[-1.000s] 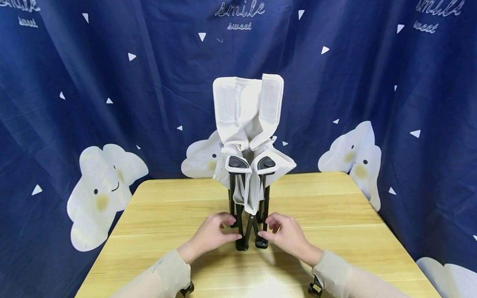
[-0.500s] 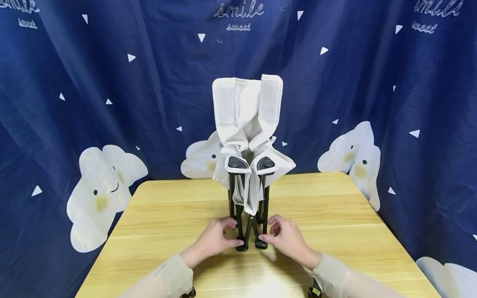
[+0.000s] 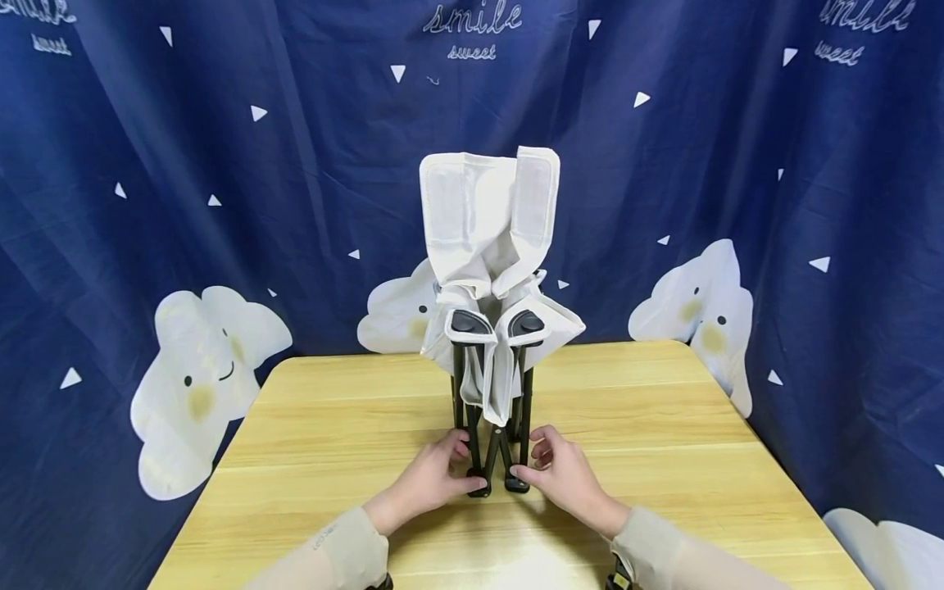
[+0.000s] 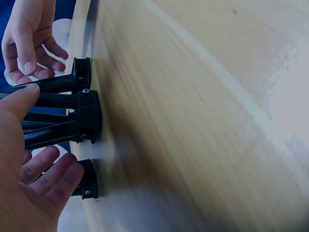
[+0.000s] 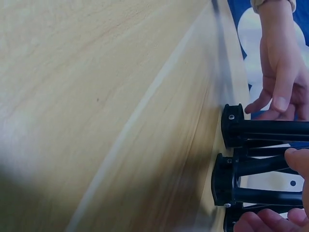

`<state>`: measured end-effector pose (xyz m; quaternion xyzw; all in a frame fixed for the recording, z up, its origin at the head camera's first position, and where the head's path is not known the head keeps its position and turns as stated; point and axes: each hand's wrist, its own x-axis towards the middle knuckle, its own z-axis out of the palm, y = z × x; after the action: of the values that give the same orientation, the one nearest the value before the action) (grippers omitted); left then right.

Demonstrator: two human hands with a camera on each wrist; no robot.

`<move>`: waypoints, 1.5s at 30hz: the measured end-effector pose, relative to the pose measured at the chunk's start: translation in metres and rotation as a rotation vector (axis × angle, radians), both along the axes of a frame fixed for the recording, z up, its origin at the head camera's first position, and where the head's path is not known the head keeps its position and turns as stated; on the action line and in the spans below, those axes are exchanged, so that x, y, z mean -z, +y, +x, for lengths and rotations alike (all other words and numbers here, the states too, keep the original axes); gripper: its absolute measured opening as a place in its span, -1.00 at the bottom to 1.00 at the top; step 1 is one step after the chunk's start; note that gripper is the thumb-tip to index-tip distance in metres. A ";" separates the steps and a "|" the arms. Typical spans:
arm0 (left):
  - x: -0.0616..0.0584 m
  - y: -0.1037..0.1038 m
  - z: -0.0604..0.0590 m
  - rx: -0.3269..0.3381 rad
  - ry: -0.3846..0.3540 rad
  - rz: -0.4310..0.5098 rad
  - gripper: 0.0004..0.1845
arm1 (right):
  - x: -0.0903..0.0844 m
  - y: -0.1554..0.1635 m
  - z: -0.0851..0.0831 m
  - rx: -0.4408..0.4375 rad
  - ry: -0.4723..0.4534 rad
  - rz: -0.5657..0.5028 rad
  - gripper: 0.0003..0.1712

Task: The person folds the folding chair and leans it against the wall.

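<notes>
A folded camp chair with a white fabric seat and back (image 3: 475, 205) stands upright on black tube legs (image 3: 498, 449) at mid-table. My left hand (image 3: 431, 477) curves loosely around the left legs, its thumb over a front foot and its fingers by the rear leg. My right hand (image 3: 569, 475) lies likewise at the right legs, thumb at a front tube. In the left wrist view, black feet (image 4: 89, 116) rest on the wood near relaxed fingers (image 4: 60, 186). The right wrist view shows feet (image 5: 224, 180) beside the right thumb; most of that hand is outside the frame.
The light wooden table (image 3: 332, 418) has rounded far corners. Behind it hangs a dark blue curtain (image 3: 317, 123) with white clouds and triangles. A black strap (image 3: 621, 572) shows at the right cuff.
My left hand has moved slightly right and nearer, its thumb now lying over the front foot. My right hand has barely shifted. The chair stands still.
</notes>
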<state>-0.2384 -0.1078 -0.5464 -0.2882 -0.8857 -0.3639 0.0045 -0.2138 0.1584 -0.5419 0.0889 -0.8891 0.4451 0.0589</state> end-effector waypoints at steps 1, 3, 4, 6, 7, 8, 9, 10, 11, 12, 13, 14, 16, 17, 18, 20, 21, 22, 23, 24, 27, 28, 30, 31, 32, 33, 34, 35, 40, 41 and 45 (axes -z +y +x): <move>0.001 0.001 0.000 0.006 0.002 0.007 -0.26 | 0.001 -0.001 0.000 0.001 -0.005 -0.010 -0.39; 0.005 0.002 0.000 0.015 0.002 0.020 -0.32 | 0.002 -0.002 -0.001 0.004 -0.011 -0.020 -0.40; 0.006 0.003 0.001 0.017 0.000 0.027 -0.34 | 0.002 -0.003 -0.001 0.004 -0.013 -0.024 -0.40; 0.010 0.005 0.002 0.013 -0.001 0.034 -0.38 | 0.004 -0.004 -0.001 0.003 -0.015 -0.035 -0.41; 0.011 0.005 0.002 0.011 -0.001 0.041 -0.39 | 0.005 -0.005 -0.002 0.003 -0.013 -0.038 -0.41; 0.012 0.006 0.002 0.006 0.001 0.045 -0.40 | 0.005 -0.006 -0.002 0.004 -0.010 -0.040 -0.42; 0.012 0.007 0.002 0.002 0.003 0.049 -0.41 | 0.006 -0.006 -0.003 0.007 -0.007 -0.042 -0.43; 0.013 0.007 0.003 0.000 0.006 0.055 -0.42 | 0.006 -0.007 -0.003 0.008 -0.005 -0.045 -0.43; 0.013 0.008 0.003 0.000 0.011 0.063 -0.43 | 0.007 -0.007 -0.004 0.011 -0.002 -0.047 -0.44; 0.013 0.008 0.003 0.000 0.012 0.074 -0.43 | 0.007 -0.007 -0.004 0.016 0.000 -0.047 -0.45; 0.013 0.009 0.003 -0.001 0.019 0.078 -0.44 | 0.008 -0.008 -0.005 0.020 0.005 -0.049 -0.46; 0.014 0.010 0.003 -0.003 0.024 0.081 -0.43 | 0.008 -0.008 -0.006 0.023 0.007 -0.052 -0.48; 0.013 0.011 0.004 -0.009 0.035 0.091 -0.42 | 0.009 -0.009 -0.007 0.027 0.012 -0.061 -0.50; 0.013 0.012 0.004 -0.013 0.041 0.093 -0.40 | 0.010 -0.009 -0.007 0.028 0.016 -0.066 -0.51; 0.014 0.013 0.005 -0.018 0.049 0.093 -0.39 | 0.010 -0.010 -0.007 0.027 0.018 -0.072 -0.51; 0.014 0.013 0.005 -0.025 0.058 0.099 -0.37 | 0.011 -0.011 -0.007 0.023 0.021 -0.093 -0.52; 0.014 0.014 0.006 -0.026 0.060 0.105 -0.36 | 0.012 -0.011 -0.007 0.019 0.024 -0.106 -0.52; 0.015 0.014 0.006 -0.025 0.066 0.108 -0.35 | 0.012 -0.012 -0.007 0.017 0.023 -0.118 -0.52; 0.015 0.014 0.006 -0.027 0.070 0.110 -0.33 | 0.012 -0.012 -0.007 0.013 0.022 -0.131 -0.51; 0.016 0.014 0.007 -0.027 0.076 0.111 -0.33 | 0.012 -0.013 -0.007 0.011 0.020 -0.146 -0.51; 0.018 0.014 0.007 -0.031 0.079 0.119 -0.30 | 0.012 -0.015 -0.007 0.010 0.017 -0.183 -0.49; 0.019 0.015 0.007 -0.035 0.078 0.119 -0.30 | 0.012 -0.015 -0.007 0.013 0.014 -0.190 -0.49; 0.020 0.015 0.008 -0.040 0.074 0.127 -0.29 | 0.012 -0.017 -0.006 0.019 0.012 -0.203 -0.49; 0.020 0.016 0.008 -0.040 0.068 0.134 -0.29 | 0.013 -0.017 -0.006 0.021 0.010 -0.205 -0.48; 0.020 0.016 0.008 -0.040 0.065 0.138 -0.29 | 0.013 -0.017 -0.007 0.024 0.008 -0.206 -0.48; 0.020 0.017 0.008 -0.045 0.057 0.140 -0.29 | 0.013 -0.017 -0.007 0.025 0.007 -0.206 -0.48; 0.020 0.017 0.008 -0.046 0.051 0.144 -0.29 | 0.014 -0.018 -0.007 0.024 0.007 -0.206 -0.48; 0.020 0.018 0.007 -0.047 0.046 0.148 -0.29 | 0.014 -0.018 -0.007 0.023 0.009 -0.206 -0.48; 0.018 0.019 0.007 -0.055 0.026 0.156 -0.32 | 0.016 -0.018 -0.007 0.009 0.039 -0.194 -0.46; 0.018 0.019 0.007 -0.054 0.027 0.158 -0.34 | 0.016 -0.017 -0.007 0.006 0.040 -0.189 -0.46; 0.019 0.019 0.008 -0.050 0.034 0.153 -0.35 | 0.017 -0.016 -0.008 -0.007 0.052 -0.169 -0.44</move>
<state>-0.2308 -0.0884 -0.5650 -0.2710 -0.8619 -0.4256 0.0507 -0.2217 0.1421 -0.5586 0.0984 -0.8462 0.5164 0.0876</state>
